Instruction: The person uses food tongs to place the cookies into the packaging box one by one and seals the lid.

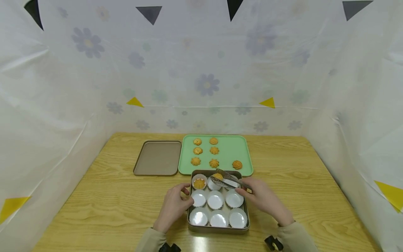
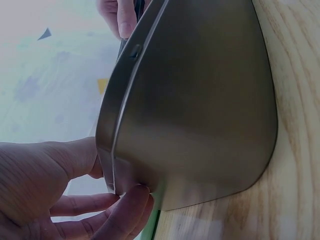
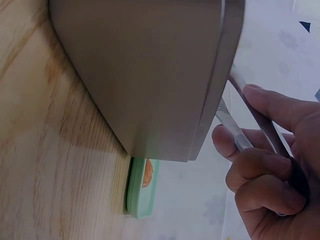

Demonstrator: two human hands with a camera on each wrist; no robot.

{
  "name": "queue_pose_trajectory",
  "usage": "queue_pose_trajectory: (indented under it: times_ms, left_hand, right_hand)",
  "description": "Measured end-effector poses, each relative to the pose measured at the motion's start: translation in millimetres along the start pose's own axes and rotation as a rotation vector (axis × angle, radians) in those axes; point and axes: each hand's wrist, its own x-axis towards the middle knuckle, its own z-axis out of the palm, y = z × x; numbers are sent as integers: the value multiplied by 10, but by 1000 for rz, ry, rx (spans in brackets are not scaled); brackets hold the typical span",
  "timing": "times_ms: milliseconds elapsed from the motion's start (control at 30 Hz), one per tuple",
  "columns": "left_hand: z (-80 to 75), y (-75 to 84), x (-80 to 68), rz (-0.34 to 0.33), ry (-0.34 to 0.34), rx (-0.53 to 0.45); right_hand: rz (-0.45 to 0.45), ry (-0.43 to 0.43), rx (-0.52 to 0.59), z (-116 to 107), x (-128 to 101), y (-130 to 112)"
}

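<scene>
My right hand (image 1: 262,199) pinches metal tongs (image 1: 227,179), whose tips grip a cookie (image 1: 217,176) over the back middle paper cup (image 1: 214,184) of the tin (image 1: 218,228). My left hand (image 1: 174,206) curls its fingers on the tin's left rim, on the wooden table (image 1: 94,199) just before the green tray (image 1: 233,148).

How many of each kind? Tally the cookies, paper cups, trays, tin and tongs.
Cookies: 9
Paper cups: 9
Trays: 2, green tray and brown tray
Tin: 1
Tongs: 1
Total: 22
</scene>
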Motion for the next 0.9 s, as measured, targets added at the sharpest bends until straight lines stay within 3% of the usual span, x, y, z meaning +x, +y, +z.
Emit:
queue_pose_trajectory:
  times_ms: [333,900]
  left_hand:
    - [1,-5,1,7,5,6]
    - [0,-19,2,0,-3,-9]
  right_hand:
    - [57,-57,-67,15,70,-46]
    - [37,-76,-100,58,135,-93]
